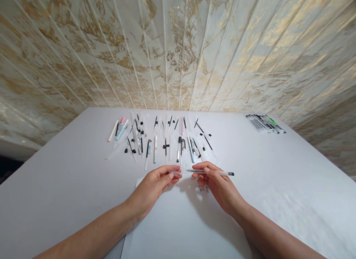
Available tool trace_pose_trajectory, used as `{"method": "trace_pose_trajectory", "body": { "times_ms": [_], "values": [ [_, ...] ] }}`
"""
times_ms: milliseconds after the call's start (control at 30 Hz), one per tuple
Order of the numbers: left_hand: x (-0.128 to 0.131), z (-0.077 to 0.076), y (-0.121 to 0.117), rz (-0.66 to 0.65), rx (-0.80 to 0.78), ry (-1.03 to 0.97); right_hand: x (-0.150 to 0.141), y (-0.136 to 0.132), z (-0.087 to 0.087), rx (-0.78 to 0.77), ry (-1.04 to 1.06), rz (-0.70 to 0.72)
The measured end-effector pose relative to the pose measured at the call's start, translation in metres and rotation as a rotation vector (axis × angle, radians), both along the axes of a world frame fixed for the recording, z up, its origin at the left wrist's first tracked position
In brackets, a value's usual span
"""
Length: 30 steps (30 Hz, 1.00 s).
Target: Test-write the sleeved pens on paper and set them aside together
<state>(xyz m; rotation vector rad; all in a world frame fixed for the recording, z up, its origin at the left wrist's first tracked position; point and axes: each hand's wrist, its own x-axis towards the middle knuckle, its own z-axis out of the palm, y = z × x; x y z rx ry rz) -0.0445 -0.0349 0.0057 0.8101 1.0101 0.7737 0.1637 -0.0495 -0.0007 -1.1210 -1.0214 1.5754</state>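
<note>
Over the white sheet, my right hand (215, 179) is closed around a clear-barrelled pen (224, 173). The pen lies level, its thin tip toward my left hand and its black end to the right. Between the fingertips of my left hand (162, 181) is a small clear piece (175, 173), mostly hidden; it may be a pen cap. A short gap separates the pen tip from that piece. Just beyond my hands lie loose pen parts, among them a black refill (147, 149), a pale blue pen barrel (155, 149) and a small black plug (126, 150).
A neat group of clear pens (264, 124) lies at the back right of the white table (278, 166). Beneath my hands is a white sheet (178, 222) with a small printed pattern. A patterned white-and-gold curtain (178, 47) hangs behind the table's far edge.
</note>
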Motion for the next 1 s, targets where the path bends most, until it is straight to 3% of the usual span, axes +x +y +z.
{"method": "trace_pose_trajectory", "body": {
  "times_ms": [200, 433, 633, 1000],
  "values": [
    [0.018, 0.003, 0.003, 0.06, -0.015, 0.017, 0.003, -0.001, -0.008, 0.113, -0.032, -0.034],
    [0.039, -0.003, 0.003, 0.099, 0.015, 0.009, 0.017, -0.002, -0.01, 0.103, -0.002, -0.108],
    [0.043, -0.013, 0.001, 0.082, 0.065, 0.062, 0.021, 0.001, -0.013, 0.094, -0.055, -0.067],
    [0.043, -0.013, 0.001, 0.028, 0.111, 0.082, 0.018, -0.001, -0.012, 0.088, -0.069, -0.048]
  ]
}}
